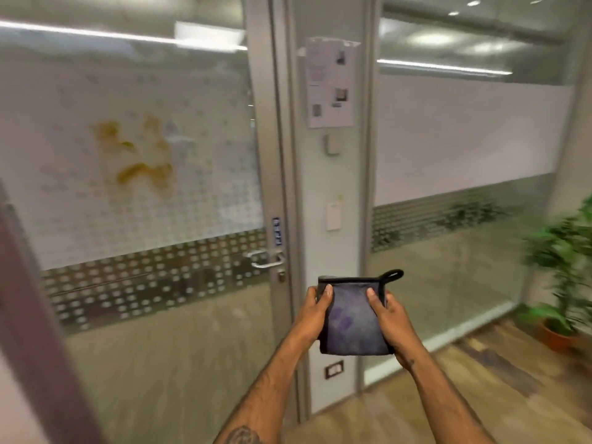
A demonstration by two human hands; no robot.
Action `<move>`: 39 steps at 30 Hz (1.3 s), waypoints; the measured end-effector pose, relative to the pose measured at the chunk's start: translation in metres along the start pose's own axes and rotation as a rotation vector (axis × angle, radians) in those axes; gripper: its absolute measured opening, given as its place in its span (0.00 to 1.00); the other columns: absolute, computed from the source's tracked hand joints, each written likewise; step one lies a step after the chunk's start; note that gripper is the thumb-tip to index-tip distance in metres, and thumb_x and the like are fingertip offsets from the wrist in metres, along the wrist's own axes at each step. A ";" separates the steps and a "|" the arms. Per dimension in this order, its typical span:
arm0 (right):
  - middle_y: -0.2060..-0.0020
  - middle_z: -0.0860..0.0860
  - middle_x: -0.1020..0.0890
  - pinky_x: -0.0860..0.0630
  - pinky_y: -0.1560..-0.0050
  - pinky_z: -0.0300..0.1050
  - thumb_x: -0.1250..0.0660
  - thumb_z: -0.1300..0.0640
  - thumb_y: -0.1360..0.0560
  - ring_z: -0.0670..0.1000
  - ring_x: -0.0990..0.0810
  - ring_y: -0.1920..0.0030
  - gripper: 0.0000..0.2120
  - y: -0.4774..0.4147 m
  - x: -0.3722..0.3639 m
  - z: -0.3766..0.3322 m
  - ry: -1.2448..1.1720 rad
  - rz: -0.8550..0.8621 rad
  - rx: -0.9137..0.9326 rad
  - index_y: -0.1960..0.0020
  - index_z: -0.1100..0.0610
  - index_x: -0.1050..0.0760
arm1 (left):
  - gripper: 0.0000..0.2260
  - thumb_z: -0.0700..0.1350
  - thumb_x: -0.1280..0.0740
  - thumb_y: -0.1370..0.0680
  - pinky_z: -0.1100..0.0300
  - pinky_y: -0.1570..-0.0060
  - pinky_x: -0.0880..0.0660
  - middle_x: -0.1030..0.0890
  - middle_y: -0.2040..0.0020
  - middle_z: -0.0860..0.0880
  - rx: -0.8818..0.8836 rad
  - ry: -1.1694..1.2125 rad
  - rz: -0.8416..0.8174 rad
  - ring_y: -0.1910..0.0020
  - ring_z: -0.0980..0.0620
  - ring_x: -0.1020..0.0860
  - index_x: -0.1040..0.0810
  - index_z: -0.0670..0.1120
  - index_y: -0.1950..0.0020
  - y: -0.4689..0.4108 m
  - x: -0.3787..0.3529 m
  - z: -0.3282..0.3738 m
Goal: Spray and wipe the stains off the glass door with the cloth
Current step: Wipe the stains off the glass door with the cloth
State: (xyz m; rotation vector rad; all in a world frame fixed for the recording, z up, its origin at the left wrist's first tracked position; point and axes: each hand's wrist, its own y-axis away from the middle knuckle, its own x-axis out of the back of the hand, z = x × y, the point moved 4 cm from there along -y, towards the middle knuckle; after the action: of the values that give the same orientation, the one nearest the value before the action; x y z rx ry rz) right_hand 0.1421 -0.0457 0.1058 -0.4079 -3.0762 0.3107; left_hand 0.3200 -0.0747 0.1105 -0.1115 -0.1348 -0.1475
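A folded grey-purple cloth (352,318) with a black hem and a hanging loop is held in front of me at waist height. My left hand (312,310) grips its left edge and my right hand (392,325) grips its right edge. The frosted glass door (144,203) stands to the left, shut, with yellow-brown stains (141,152) smeared across its upper frosted part. The stains lie well above and to the left of the cloth. No spray bottle is in view.
The door's metal lever handle (266,259) is just left of my hands. A grey post (331,187) carries a paper notice (331,81) and wall switches. A glass partition (464,139) runs right; a potted plant (563,270) stands on the wooden floor.
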 end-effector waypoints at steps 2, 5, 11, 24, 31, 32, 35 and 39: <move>0.54 0.50 0.12 0.21 0.56 0.44 0.35 0.49 0.20 0.49 0.13 0.55 0.10 -0.013 -0.051 -0.004 -0.002 -0.084 0.004 0.48 0.54 0.20 | 0.26 0.71 0.39 0.29 0.49 0.33 0.25 0.18 0.40 0.52 0.003 0.001 0.087 0.39 0.52 0.20 0.26 0.53 0.41 -0.003 0.050 -0.002; 0.54 0.48 0.12 0.21 0.56 0.44 0.35 0.44 0.20 0.47 0.13 0.54 0.12 -0.025 -0.120 -0.011 -0.011 -0.223 0.004 0.46 0.51 0.20 | 0.27 0.74 0.39 0.30 0.51 0.35 0.24 0.18 0.40 0.56 0.017 0.004 0.179 0.40 0.57 0.19 0.26 0.57 0.41 0.002 0.114 -0.004; 0.52 0.50 0.12 0.18 0.51 0.46 0.36 0.47 0.19 0.48 0.13 0.51 0.12 -0.043 -0.244 -0.025 -0.075 -0.433 0.054 0.44 0.53 0.19 | 0.28 0.77 0.39 0.34 0.69 0.51 0.23 0.16 0.46 0.62 -0.013 0.028 0.443 0.48 0.66 0.18 0.24 0.60 0.44 0.002 0.222 -0.004; 0.43 0.50 0.16 0.21 0.39 0.56 0.30 0.43 0.24 0.51 0.17 0.42 0.21 -0.104 -0.415 -0.027 -0.081 -0.572 0.069 0.36 0.52 0.24 | 0.27 0.71 0.40 0.26 0.55 0.40 0.22 0.20 0.35 0.54 -0.029 0.058 0.758 0.38 0.55 0.20 0.25 0.58 0.33 -0.040 0.364 -0.008; 0.29 0.52 0.30 0.34 0.34 0.41 0.30 0.49 0.23 0.50 0.31 0.30 0.29 -0.095 -0.455 -0.031 0.059 -0.184 0.415 0.26 0.53 0.34 | 0.19 0.68 0.41 0.25 0.68 0.53 0.23 0.19 0.43 0.58 -0.033 0.022 0.774 0.47 0.64 0.20 0.26 0.59 0.41 -0.059 0.417 0.003; 0.28 0.51 0.31 0.36 0.33 0.37 0.32 0.47 0.23 0.49 0.32 0.28 0.28 -0.099 -0.508 -0.020 0.065 -0.215 0.440 0.26 0.52 0.34 | 0.16 0.67 0.40 0.23 0.67 0.54 0.23 0.19 0.44 0.59 -0.028 0.002 0.755 0.48 0.64 0.20 0.26 0.59 0.42 -0.079 0.460 -0.013; 0.20 0.48 0.42 0.44 0.31 0.29 0.39 0.39 0.23 0.46 0.42 0.22 0.33 -0.090 -0.531 -0.025 -0.007 -0.356 0.376 0.21 0.47 0.42 | 0.13 0.63 0.36 0.21 0.65 0.53 0.23 0.18 0.44 0.57 -0.056 -0.081 0.705 0.50 0.64 0.18 0.26 0.58 0.42 -0.087 0.468 -0.003; 0.18 0.44 0.54 0.47 0.26 0.45 0.49 0.21 0.30 0.42 0.52 0.22 0.44 -0.090 -0.551 -0.019 -0.198 -0.440 0.159 0.20 0.38 0.56 | 0.16 0.60 0.31 0.23 0.57 0.46 0.19 0.16 0.43 0.52 -0.061 -0.245 0.523 0.48 0.60 0.16 0.25 0.55 0.39 -0.095 0.453 0.011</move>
State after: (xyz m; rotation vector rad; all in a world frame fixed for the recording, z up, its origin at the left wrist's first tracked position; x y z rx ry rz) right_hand 0.6518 -0.2703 0.1444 0.3211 -3.1764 0.5999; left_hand 0.7484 -0.2302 0.1952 -0.2216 -0.3406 0.3857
